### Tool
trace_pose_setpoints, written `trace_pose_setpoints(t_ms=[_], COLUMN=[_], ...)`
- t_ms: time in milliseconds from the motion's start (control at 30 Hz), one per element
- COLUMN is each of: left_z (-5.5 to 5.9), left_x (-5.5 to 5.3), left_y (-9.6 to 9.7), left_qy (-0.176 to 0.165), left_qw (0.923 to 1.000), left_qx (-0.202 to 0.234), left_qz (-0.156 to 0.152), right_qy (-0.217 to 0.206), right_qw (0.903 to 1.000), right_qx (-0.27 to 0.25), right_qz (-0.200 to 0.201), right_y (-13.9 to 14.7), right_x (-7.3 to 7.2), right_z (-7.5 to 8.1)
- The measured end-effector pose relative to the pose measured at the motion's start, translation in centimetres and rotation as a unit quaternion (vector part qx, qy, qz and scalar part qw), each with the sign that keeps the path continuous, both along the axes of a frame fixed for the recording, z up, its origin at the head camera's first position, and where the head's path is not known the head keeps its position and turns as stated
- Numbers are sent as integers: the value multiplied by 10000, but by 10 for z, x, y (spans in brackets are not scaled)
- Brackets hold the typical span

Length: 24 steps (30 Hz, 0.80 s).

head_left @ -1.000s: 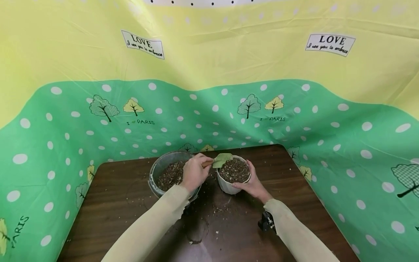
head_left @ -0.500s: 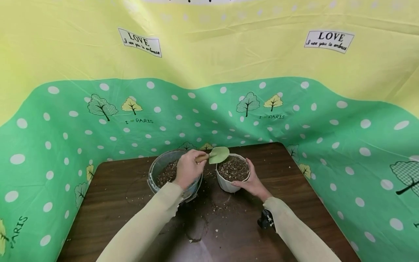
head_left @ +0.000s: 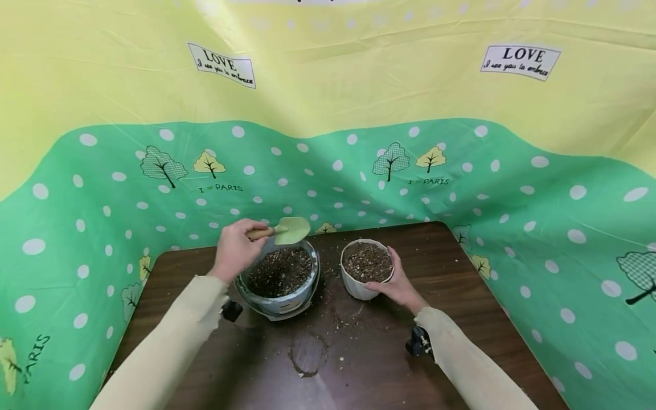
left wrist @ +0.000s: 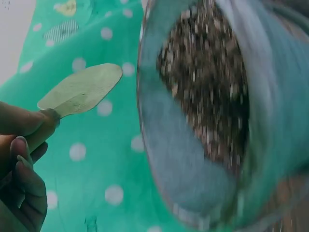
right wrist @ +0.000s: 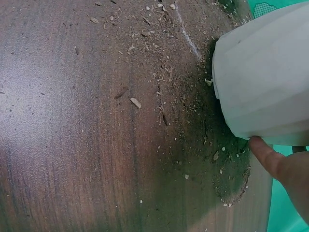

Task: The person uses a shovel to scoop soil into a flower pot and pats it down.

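My left hand (head_left: pixel 236 249) grips the wooden handle of a small trowel (head_left: pixel 292 230) with a pale green blade. The trowel is above the far rim of a grey bucket (head_left: pixel 281 304) partly filled with dark soil mix. In the left wrist view the visible face of the trowel blade (left wrist: pixel 87 87) carries no soil. My right hand (head_left: pixel 401 289) holds a white faceted flower pot (head_left: pixel 357 288) by its right side, thumb in front and fingers behind. Soil fills the pot almost to its rim. The right wrist view shows only part of the pot (right wrist: pixel 270 82) and one digit against it.
Soil crumbs (right wrist: pixel 164 87) are scattered on the dark wooden table (head_left: pixel 379 364), mostly around the pot. A ring-shaped soil mark (head_left: pixel 308 354) lies in front of the bucket. Green and yellow printed cloth (head_left: pixel 328 154) closes in the back and sides.
The left hand has moved left with the trowel, from the pot's rim to above the bucket. The blade has left the pot's edge. The right hand keeps its hold on the pot.
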State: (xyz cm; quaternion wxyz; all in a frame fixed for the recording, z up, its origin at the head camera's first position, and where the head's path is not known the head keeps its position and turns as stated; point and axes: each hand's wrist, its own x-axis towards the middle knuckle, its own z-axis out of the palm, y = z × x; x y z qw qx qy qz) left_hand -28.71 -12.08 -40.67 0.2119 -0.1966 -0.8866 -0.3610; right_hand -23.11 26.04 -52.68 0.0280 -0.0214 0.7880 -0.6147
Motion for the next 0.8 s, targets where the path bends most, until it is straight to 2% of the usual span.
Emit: trace_pose_setpoints(t_ms=[167,300,533,667,800], left_z=[4,5,14,22,23], left_x=[3,7,11,10,8], left_y=[-31,-45,-55,-56,-56], left_qy=[50,-292,-1184,-1586,-1875], left_qw=[9987,9946,9735,9614,9524], left_qx=[-413,-947,-1942,-2248,-2404], left_qz=[280,322,225,56,-30], right_qy=[129,216,124,49,77], right_qw=[9999,9995,9997,9999,9999], right_qx=[37,123,143,-9,3], right_qz=[-105,-189,-150,-126,-135], right_y=[6,10,9,9,8], right_x=[-10,-15,-15,-16,-15], right_z=[-19,-30,-31,-31,-32])
